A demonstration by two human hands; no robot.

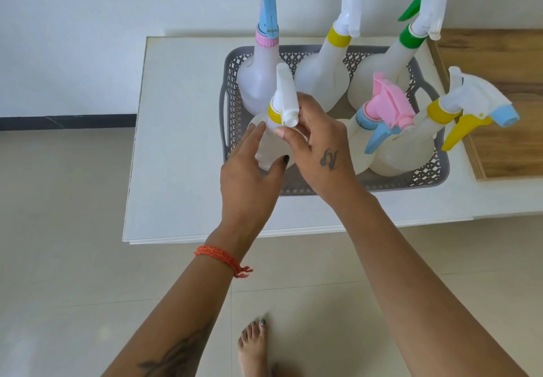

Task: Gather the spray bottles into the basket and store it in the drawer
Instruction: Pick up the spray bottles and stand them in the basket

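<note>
No readable text, label, brand, number or sign appeared anywhere in the view. The spray bottles (320, 79) in the basket (232, 106) carried no printed labels. The right hand (320, 153) bore a dark inked mark on its back, but its shape could not be read as letters or figures.
</note>
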